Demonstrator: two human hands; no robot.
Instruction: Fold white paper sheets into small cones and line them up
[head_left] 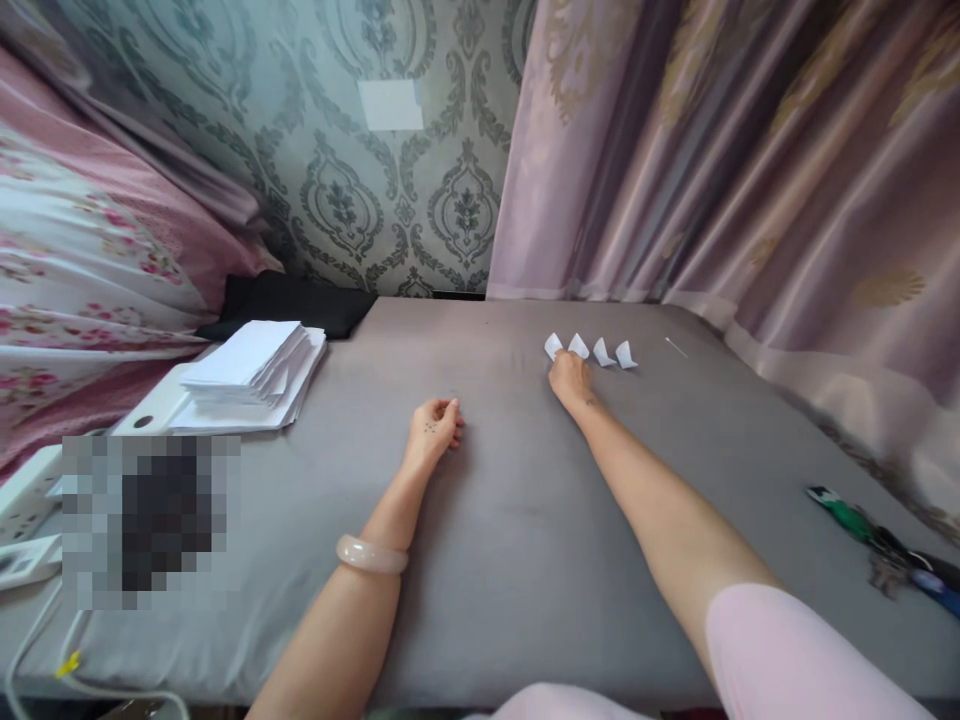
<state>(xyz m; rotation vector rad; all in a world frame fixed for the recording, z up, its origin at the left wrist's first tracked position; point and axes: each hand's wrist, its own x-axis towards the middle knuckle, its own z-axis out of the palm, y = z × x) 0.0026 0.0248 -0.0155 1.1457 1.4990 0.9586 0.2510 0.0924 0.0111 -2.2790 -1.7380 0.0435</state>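
My right hand (pixel 570 380) is stretched far forward over the table. Its fingers are closed at the lower edge of a small white folded paper piece (pixel 553 344), the leftmost of a short row. A second folded paper piece (pixel 578 346) stands just behind the same hand, partly covered by it. Two more folded paper pieces (pixel 603 353) (pixel 625 355) stand to the right, apart from my fingers. Nearer the middle, my left hand (pixel 436 425) rests by the cloth with its fingers curled and the thumb against them. Nothing shows in it. A pale bangle circles that wrist.
Grey cloth covers the table (pixel 510 560). At left lies a stack of white paper (pixel 244 365), near a black folded item (pixel 292 303) and a power strip (pixel 30 500). A thin white stick (pixel 676 347) lies far right; keys with a green tag (pixel 851 515) lie nearer.
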